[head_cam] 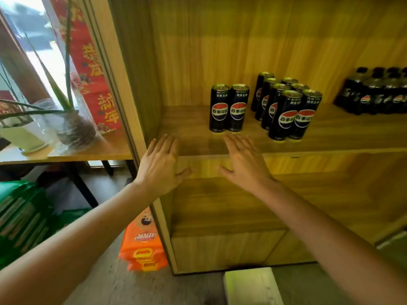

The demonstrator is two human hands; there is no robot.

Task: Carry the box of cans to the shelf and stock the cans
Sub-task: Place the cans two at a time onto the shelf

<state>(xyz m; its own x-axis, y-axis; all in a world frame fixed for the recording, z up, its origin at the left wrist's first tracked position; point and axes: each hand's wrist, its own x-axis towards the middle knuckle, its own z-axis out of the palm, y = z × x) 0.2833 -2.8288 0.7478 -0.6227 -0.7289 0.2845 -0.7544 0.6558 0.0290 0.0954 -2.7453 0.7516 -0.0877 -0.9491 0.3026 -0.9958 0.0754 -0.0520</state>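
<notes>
Two black cola cans (pixel 229 107) stand side by side on the wooden shelf board (pixel 189 119). To their right stands a tight cluster of several more black cans (pixel 286 106) in two rows. My left hand (pixel 161 166) is flat with straight fingers, its fingertips at the shelf's front edge, left of the pair. My right hand (pixel 244 161) is also flat and empty, its fingertips just below the two cans without touching them. A pale box flap (pixel 251 285) shows on the floor at the bottom edge; its contents are hidden.
A pack of dark cola bottles (pixel 374 93) sits at the shelf's right end. Left of the cabinet, a table (pixel 66 155) holds a potted plant (pixel 72 126). Orange packages (pixel 143 241) and green packs (pixel 19 219) lie on the floor.
</notes>
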